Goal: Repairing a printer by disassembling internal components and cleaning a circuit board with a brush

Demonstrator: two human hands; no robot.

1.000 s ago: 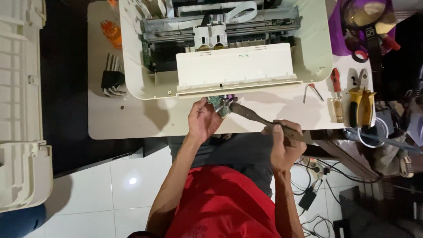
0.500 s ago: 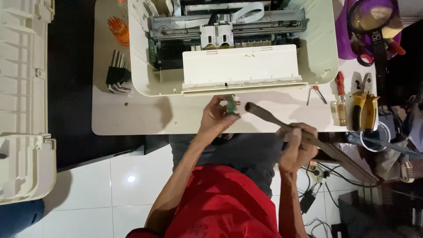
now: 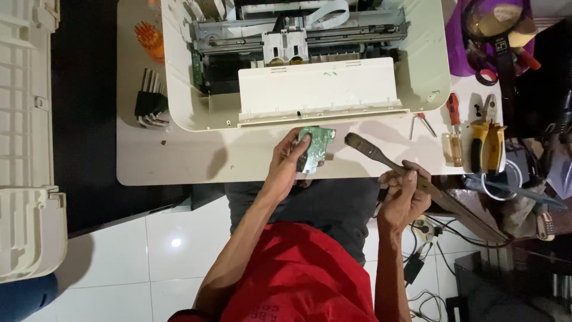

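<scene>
Holding a small green circuit board [image 3: 316, 146] between thumb and fingers, the left hand [image 3: 290, 160] hovered over the front edge of the bench [image 3: 179, 161], just below the opened printer [image 3: 310, 65]. The right hand [image 3: 404, 197] was closed around the handle of a brush [image 3: 381, 156], its bristles pointing up-left toward the board, close to it but apart. Left of the printer lay a set of hex keys [image 3: 150, 98]. To the right, on the bench, lay a red-handled screwdriver [image 3: 454, 128] and yellow-handled pliers [image 3: 487, 134].
</scene>
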